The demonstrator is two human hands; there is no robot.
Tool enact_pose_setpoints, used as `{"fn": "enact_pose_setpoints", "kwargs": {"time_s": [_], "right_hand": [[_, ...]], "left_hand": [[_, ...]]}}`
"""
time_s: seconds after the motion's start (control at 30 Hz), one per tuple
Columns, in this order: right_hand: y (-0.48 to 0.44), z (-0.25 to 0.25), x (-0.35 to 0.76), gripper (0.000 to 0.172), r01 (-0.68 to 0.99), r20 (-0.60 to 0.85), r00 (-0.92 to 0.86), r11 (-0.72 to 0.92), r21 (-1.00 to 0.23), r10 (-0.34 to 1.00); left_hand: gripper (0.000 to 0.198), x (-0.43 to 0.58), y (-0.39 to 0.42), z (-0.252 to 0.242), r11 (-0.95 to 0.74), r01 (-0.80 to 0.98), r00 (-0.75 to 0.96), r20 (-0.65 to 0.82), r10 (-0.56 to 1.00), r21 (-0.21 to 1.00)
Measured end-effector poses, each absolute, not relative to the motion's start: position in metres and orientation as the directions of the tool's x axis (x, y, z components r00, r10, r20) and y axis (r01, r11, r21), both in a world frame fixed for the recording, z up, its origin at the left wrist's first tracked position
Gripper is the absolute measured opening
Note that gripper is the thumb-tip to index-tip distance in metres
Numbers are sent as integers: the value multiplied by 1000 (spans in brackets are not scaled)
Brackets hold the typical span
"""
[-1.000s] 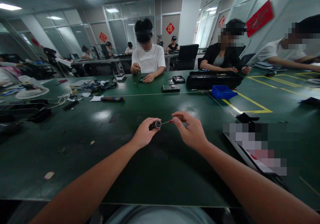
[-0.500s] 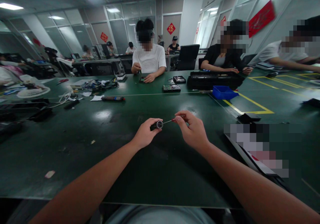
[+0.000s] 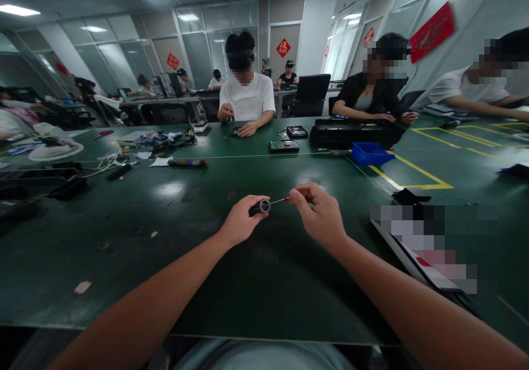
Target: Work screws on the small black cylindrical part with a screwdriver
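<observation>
Between the thumb and fingers of my left hand point(image 3: 241, 222) is a small dark cylindrical part point(image 3: 264, 206); its round, silvery-rimmed end faces me. My right hand point(image 3: 320, 214) is closed around the red handle of a thin screwdriver point(image 3: 279, 200). The metal shaft points left, and its tip meets the side of the cylindrical part near the rim. Whether the tip sits in a screw is too small to tell. Both hands are held over the green table point(image 3: 264, 293).
Past my hands lie a dark pen-shaped tool point(image 3: 188, 163), a hard drive point(image 3: 284, 146), a blue bin point(image 3: 371, 153) and a long black housing point(image 3: 356, 133). Cables point(image 3: 161, 139) clutter the left. A co-worker point(image 3: 247, 97) sits opposite; a flat white-edged object point(image 3: 430, 265) lies at my right.
Hardly anything differs. The view has shifted very slightly; both hands keep the same hold, with the screwdriver tip still at the cylindrical part.
</observation>
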State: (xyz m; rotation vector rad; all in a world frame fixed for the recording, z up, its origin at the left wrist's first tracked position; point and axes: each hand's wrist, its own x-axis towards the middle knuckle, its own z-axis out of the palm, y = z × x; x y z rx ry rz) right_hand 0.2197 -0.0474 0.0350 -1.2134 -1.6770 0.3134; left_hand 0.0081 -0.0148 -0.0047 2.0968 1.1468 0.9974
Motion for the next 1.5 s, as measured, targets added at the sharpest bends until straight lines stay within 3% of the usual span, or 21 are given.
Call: {"fn": "enact_pose_setpoints", "kwargs": {"time_s": [0.2,0.37,0.5,0.6,0.73,0.9,1.27,1.5], "right_hand": [[-46,36,222,41,675,607,18,439,-593,794],[-46,35,221,36,663,611,-22,469,-584,792],[-47,35,221,17,601,620,-67,528,-601,782],[-48,36,222,12,569,621,-118,565,-597,775],[-48,38,222,16,561,584,-146,553,-616,799],[-47,39,222,33,623,549,-109,487,-611,828],[-52,42,221,21,640,556,-219,548,-539,802],[-51,42,219,32,633,522,-161,494,-596,837]], "left_hand": [[37,8,-15,-6,-500,461,374,351,859,733],[37,8,-14,-6,-521,447,368,381,848,727],[39,7,-14,-6,-530,457,376,385,843,714],[39,7,-14,-7,-530,472,389,373,842,705],[38,8,-14,-6,-534,486,398,369,840,692],[38,7,-15,-7,-536,484,394,375,839,692],[39,7,-13,-6,-534,475,382,383,841,699],[39,6,-13,-8,-547,471,396,388,832,692]]}}
